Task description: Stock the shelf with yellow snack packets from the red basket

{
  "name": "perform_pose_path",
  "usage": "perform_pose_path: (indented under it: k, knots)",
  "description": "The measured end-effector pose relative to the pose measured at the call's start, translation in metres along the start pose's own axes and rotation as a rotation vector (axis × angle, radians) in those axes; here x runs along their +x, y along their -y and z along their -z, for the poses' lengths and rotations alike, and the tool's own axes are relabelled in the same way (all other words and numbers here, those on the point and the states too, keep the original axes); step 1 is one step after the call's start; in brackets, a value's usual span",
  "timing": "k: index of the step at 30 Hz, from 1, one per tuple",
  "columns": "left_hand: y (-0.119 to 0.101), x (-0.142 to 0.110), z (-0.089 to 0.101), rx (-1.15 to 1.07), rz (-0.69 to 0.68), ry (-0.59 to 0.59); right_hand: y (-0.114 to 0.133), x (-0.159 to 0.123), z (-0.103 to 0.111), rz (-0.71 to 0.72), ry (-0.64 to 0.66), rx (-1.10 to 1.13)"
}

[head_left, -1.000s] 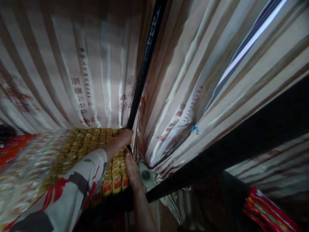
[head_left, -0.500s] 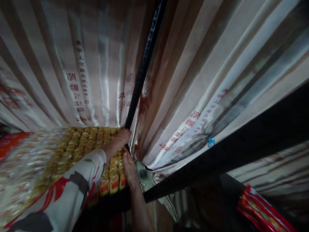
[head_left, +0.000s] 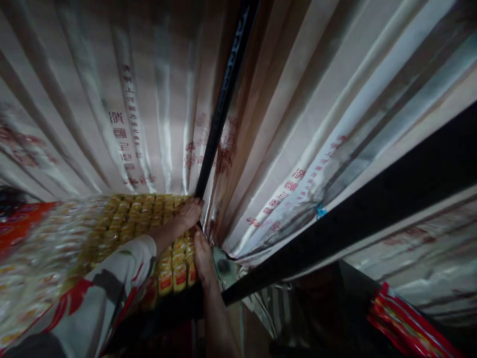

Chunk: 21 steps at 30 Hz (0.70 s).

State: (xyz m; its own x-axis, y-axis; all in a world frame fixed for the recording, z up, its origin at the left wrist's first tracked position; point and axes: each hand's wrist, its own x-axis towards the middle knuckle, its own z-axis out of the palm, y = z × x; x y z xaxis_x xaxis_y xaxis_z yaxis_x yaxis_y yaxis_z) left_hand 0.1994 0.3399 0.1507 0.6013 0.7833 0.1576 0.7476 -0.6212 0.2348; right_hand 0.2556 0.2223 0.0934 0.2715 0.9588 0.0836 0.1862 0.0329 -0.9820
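My left hand (head_left: pixel 191 213) is closed round the lower part of a black post (head_left: pixel 222 102), its fingertips out of sight behind it. Just below, my right hand (head_left: pixel 203 256) has its thumb against the post's bottom end. Its other fingers curl behind and are hidden, so what they hold cannot be made out. Under and beside my hands stand rows of small yellow wrapped packs (head_left: pixel 179 273). A pale pleated curtain (head_left: pixel 164 99) with red printed characters hangs behind the post; another curtain (head_left: pixel 276 164) comes down close to my right hand.
Clear-wrapped packs (head_left: pixel 40 258) and an orange-red package (head_left: pixel 22 223) lie to the left. A thick black bar (head_left: pixel 357 194) slants across the right, with a blue tie (head_left: pixel 320 211) near it. At the lower right lies a red packet (head_left: pixel 410 323).
The view has shifted slightly. Both hands stay at the foot of the post, and my right hand sits a little higher against it. Nothing has visibly been let go.
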Motion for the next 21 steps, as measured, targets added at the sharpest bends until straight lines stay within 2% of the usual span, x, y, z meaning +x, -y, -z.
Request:
perform_pose_path:
  k: [3, 6, 9, 12, 14, 16, 19, 21]
  knots:
    - [-0.009, -0.024, 0.002, -0.092, 0.032, -0.09, 0.004, -0.003, 0.001, 0.061, -0.048, -0.06]
    - [-0.018, -0.057, 0.009, -0.325, 0.098, -0.222, 0.012, -0.012, 0.004, 0.149, -0.058, -0.096]
    - [-0.028, -0.101, 0.024, -0.536, 0.14, -0.364, 0.025, -0.033, 0.009, 0.243, -0.107, -0.152]
    - [-0.043, -0.157, 0.038, -0.687, 0.154, -0.408, 0.04, -0.069, 0.012, 0.336, -0.194, -0.197]
    - [-0.054, -0.202, 0.037, -0.753, 0.236, -0.34, 0.045, -0.102, 0.01, 0.32, -0.213, -0.163]
    - [-0.065, -0.252, 0.023, -0.816, 0.351, -0.19, 0.044, -0.138, 0.004, 0.249, -0.168, -0.123]
    - [-0.071, -0.326, -0.021, -0.838, 0.505, 0.134, 0.028, -0.187, -0.014, 0.204, -0.008, -0.139]
    - [-0.065, -0.367, -0.054, -0.861, 0.618, 0.256, 0.009, -0.21, -0.028, 0.098, 0.175, -0.226]
